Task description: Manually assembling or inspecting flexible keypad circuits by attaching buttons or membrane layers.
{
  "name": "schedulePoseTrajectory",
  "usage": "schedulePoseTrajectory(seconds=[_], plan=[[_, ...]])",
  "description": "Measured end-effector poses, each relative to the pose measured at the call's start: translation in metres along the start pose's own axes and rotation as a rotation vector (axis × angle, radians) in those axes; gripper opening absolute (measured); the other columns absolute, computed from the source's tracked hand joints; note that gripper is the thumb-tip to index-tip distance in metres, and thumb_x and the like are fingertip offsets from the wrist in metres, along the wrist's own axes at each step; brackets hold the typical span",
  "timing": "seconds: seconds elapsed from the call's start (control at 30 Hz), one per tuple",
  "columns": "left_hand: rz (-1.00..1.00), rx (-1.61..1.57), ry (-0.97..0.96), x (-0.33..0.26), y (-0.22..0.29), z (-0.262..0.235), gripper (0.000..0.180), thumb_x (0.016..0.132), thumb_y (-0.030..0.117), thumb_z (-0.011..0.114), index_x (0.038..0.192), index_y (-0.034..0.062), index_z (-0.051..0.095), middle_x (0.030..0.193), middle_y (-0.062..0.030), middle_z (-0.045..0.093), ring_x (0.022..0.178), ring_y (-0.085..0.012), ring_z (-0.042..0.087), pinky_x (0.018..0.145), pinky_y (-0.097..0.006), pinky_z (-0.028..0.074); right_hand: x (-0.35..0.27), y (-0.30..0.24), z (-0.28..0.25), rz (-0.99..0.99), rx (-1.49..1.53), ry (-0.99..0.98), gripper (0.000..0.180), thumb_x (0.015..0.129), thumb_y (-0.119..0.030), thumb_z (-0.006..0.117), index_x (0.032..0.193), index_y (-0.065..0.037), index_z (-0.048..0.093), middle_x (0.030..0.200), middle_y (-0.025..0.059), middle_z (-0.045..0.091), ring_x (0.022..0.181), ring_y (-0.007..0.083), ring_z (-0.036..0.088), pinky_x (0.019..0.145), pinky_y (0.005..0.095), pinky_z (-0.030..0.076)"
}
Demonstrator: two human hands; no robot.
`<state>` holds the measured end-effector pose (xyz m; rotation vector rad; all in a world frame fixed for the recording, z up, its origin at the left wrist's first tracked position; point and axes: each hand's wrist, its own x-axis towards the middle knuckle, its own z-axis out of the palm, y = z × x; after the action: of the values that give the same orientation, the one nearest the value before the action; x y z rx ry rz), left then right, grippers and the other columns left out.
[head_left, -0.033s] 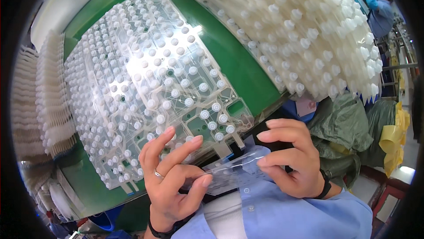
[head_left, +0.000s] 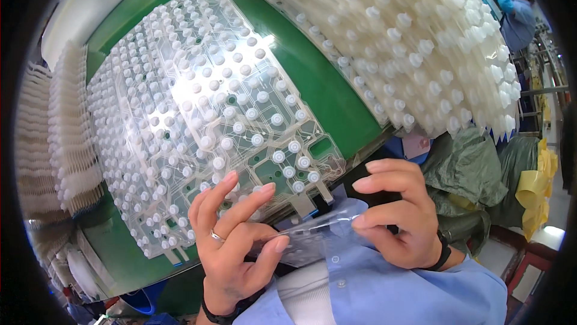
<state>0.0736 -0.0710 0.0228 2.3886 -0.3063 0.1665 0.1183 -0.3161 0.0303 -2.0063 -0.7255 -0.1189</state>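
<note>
A clear, flexible plastic sheet (head_left: 315,232) is stretched in front of my chest, slightly curved and catching the light. My left hand (head_left: 234,250), with a ring on one finger, pinches its left end between thumb and index finger while the other fingers stay raised. At the opposite end, my right hand (head_left: 399,217) holds the sheet between thumb and a finger, its upper fingers curled above. Just beyond both hands lie transparent keyboard membrane sheets (head_left: 198,103) with printed traces and rows of white rubber domes. Their short connector tails (head_left: 305,205) point toward me.
A green work surface (head_left: 333,94) carries the membranes. A tall stack of domed sheets (head_left: 409,36) leans at the right, another stack (head_left: 69,133) stands left. Dark green plastic bags (head_left: 472,169) and a yellow bag (head_left: 535,181) sit at right. A co-worker (head_left: 517,15) stands far right.
My right hand has shifted very slightly, and the clear sheet's tilt and reflections differ a little. Everything else looks the same.
</note>
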Motion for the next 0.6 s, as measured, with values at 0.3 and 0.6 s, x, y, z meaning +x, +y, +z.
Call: schedulePoseTrajectory(seconds=[0.3,0.6], plan=[[0.133,0.050,-0.199,-0.004,-0.011,0.006,0.021,0.076,0.026,0.075,0.067,0.0143,0.059,0.122,-0.0040,0.069,0.127,-0.0312,0.052,0.111,-0.050,0.024,0.045,0.028,0.013,0.425,0.239,0.056,0.006,0.088,0.000,0.065,0.094,-0.001,0.066,0.086,0.0049,0.062,0.069,0.0076,0.057,0.056,0.0206,0.044],[0.124,0.047,-0.224,-0.004,-0.016,0.005,0.024,0.077,0.030,0.074,0.067,0.0153,0.059,0.120,-0.0013,0.069,0.124,-0.0303,0.054,0.108,-0.051,0.027,0.061,0.027,0.030,0.452,0.031,0.043,0.006,0.086,0.001,0.066,0.091,-0.001,0.066,0.079,0.0072,0.063,0.053,0.0110,0.054,0.049,0.0252,0.040]])
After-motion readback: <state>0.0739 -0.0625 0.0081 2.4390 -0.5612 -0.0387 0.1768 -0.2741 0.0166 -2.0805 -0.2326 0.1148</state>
